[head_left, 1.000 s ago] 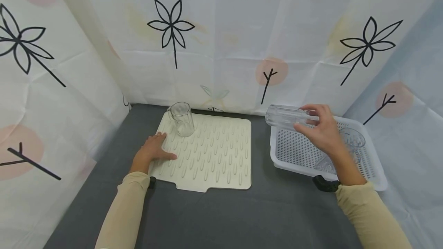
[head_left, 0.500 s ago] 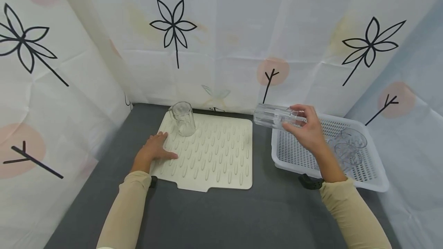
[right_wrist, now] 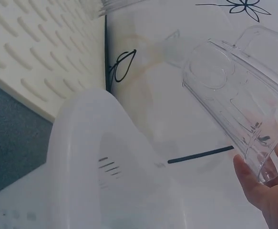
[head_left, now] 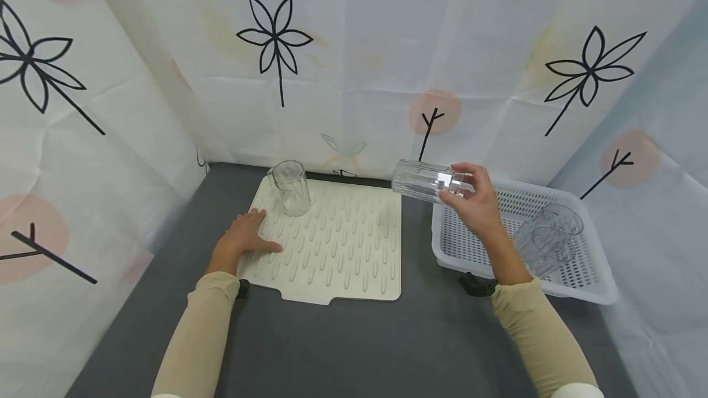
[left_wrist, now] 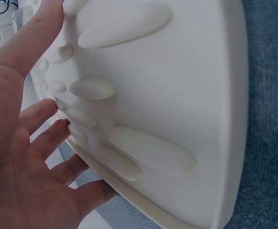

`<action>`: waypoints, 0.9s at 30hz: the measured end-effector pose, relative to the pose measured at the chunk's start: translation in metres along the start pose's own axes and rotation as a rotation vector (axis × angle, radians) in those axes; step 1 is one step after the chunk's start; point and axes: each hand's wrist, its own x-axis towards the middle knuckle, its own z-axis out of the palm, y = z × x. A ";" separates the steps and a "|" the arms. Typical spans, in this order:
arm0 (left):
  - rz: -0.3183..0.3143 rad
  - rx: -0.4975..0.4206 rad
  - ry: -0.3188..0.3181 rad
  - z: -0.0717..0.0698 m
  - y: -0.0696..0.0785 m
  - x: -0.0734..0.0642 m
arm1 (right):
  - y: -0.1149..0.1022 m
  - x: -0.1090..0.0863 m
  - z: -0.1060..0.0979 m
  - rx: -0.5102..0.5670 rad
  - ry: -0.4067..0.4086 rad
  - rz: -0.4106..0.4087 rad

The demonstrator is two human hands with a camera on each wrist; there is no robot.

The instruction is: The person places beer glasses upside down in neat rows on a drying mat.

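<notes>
Below, a grey worktop (head_left: 354, 349) bears a white basket (head_left: 461, 238) and cream mat (head_left: 337, 244). Aloft near the basket's far left corner, a clear mug (head_left: 420, 181) tips sideways, likely stiff, slippery and fragile, best gripped around its body. The right hand (head_left: 482, 206) clasps one end; the left hand (head_left: 243, 236), fingers spread, touches the mat.

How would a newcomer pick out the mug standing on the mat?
On the dark table, find the cream ridged mat with the left hand at its edge. Near its far-left corner stands a clear mug. It alone rests on the mat; another mug lies sideways in the right hand.
</notes>
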 end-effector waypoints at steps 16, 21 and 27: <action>-0.016 0.006 0.001 0.000 0.002 -0.001 | -0.001 0.002 0.033 0.112 -0.042 -0.007; -0.013 0.015 -0.001 0.000 0.002 0.000 | -0.006 0.001 0.042 0.116 -0.063 -0.004; -0.014 0.009 -0.002 0.000 0.001 0.000 | -0.030 -0.002 0.048 0.115 -0.083 0.000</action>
